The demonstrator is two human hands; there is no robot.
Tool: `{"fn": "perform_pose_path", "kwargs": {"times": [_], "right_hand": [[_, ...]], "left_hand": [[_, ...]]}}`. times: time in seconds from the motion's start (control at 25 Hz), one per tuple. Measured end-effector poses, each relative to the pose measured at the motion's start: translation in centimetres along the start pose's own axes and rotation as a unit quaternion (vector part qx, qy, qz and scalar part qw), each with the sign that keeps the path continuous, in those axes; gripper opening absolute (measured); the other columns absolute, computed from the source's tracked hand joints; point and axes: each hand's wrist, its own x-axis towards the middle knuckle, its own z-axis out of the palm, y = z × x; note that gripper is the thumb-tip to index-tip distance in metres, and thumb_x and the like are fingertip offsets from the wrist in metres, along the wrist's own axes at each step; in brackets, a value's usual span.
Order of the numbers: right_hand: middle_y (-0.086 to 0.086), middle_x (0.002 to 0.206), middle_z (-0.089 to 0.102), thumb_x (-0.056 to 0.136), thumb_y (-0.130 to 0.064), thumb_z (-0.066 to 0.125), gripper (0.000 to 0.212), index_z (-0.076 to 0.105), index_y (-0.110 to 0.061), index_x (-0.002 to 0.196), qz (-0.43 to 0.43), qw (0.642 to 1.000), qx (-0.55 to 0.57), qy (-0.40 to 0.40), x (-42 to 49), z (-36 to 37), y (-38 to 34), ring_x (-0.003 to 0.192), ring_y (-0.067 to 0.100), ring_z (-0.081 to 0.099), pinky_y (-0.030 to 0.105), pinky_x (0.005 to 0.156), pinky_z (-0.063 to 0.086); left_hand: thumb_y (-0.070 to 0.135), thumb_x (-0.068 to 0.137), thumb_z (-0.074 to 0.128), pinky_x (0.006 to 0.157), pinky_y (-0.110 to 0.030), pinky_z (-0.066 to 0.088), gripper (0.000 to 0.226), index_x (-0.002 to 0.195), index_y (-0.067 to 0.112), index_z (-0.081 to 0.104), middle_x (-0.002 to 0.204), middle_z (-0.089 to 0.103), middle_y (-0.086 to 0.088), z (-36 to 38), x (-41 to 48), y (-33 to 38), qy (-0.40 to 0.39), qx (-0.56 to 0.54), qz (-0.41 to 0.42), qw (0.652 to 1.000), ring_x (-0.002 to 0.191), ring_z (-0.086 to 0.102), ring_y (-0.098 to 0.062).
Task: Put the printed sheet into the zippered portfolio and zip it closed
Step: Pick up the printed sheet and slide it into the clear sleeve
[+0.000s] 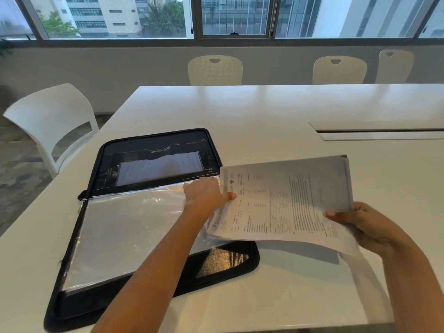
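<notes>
A black zippered portfolio lies open on the white table at the left, with clear plastic sleeves spread over its near half. The printed sheet, covered in small text, is held just above the table to the right of the portfolio, its left edge over the portfolio's right side. My left hand pinches the sheet's left edge with the thumb on top. My right hand grips the sheet's right lower corner. Another clear sleeve seems to lie behind the sheet.
The white table stretches far and right, with a cable slot at the right. A white chair stands at the left edge, and several more chairs line the far side under the windows.
</notes>
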Motion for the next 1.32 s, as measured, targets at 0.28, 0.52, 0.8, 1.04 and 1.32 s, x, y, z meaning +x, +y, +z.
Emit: {"fn": "perform_pose_path", "kwargs": {"times": [0.28,0.52,0.8,1.04,1.32], "right_hand": [[0.024,0.091,0.071,0.072,-0.003,0.065,0.026,0.067,0.006,0.097,0.011,0.999,-0.006,-0.03,1.2,-0.5,0.1,0.073,0.032,0.069,0.031,0.052,0.059],[0.017,0.072,0.069,0.085,0.008,0.055,0.013,0.068,0.005,0.086,0.018,0.998,-0.038,-0.057,3.6,-0.8,-2.0,0.056,0.023,0.067,0.024,0.043,0.052],[0.016,0.083,0.072,0.082,0.008,0.06,0.021,0.066,0.003,0.102,0.033,0.989,-0.069,-0.123,6.6,-0.7,-4.1,0.066,0.026,0.07,0.025,0.046,0.054],[0.023,0.1,0.069,0.075,0.008,0.066,0.044,0.055,0.01,0.118,0.066,0.992,-0.003,-0.106,9.5,-1.6,-2.2,0.078,0.031,0.07,0.032,0.057,0.059],[0.028,0.12,0.062,0.052,-0.008,0.087,0.082,0.054,0.005,0.126,0.059,0.992,-0.024,-0.112,10.3,-2.5,-2.0,0.095,0.037,0.064,0.039,0.071,0.06]], "left_hand": [[0.036,0.086,0.064,0.063,-0.026,0.051,0.018,0.087,0.018,0.063,0.077,0.067,0.001,-0.3,3.0,-1.5,-0.003,-0.047,-0.034,0.998,0.064,0.061,-0.012],[0.04,0.091,0.058,0.063,-0.027,0.054,0.017,0.089,0.024,0.063,0.074,0.066,0.006,-1.8,4.6,-2.7,0.066,-0.109,-0.019,0.992,0.069,0.064,-0.012],[0.034,0.092,0.056,0.061,-0.024,0.051,0.014,0.091,0.023,0.064,0.081,0.067,0.007,-2.3,4.4,-2.0,0.072,-0.109,0.01,0.991,0.067,0.061,-0.01],[0.072,0.088,0.036,0.088,-0.038,0.051,0.059,0.105,0.022,0.063,0.1,0.068,0.005,-0.8,-1.7,-2.6,-0.017,0.032,0.081,0.996,0.083,0.062,-0.011],[0.061,0.092,0.04,0.117,-0.054,0.014,0.067,0.144,0.02,0.039,0.152,0.038,-0.003,1.4,-7.7,-3.0,0.087,0.143,0.245,0.955,0.14,0.036,-0.018]]}}
